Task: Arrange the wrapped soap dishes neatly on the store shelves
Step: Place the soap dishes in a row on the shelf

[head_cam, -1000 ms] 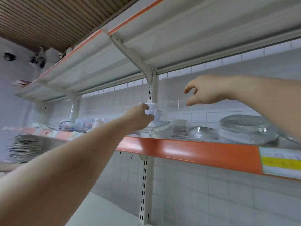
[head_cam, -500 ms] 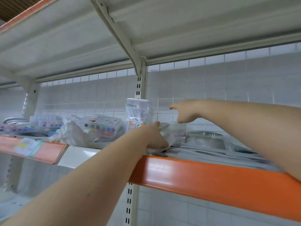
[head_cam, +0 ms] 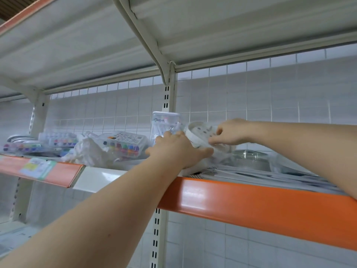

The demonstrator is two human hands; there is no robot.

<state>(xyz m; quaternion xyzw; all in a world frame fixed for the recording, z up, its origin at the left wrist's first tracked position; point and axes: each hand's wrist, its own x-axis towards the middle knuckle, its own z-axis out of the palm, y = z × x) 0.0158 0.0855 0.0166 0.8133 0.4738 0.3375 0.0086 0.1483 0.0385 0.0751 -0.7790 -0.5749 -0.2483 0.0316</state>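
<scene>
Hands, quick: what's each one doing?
Left hand: rests on the clear plastic wrapping, fingers fairly straight.
Right hand: pinches the white round wrapped soap dish.

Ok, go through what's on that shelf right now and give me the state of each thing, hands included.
Wrapped soap dish: white, tilted on edge, in clear wrap, held by both hands.
Right hand: fingers curled, pinching the dish's wrap.
Left hand: on the dish's lower left; grip not visible.
Clear pen box: standing upright behind the left hand.
Paint set: lying flat, wrapped.
Steel lid: lying flat on the shelf.
</scene>
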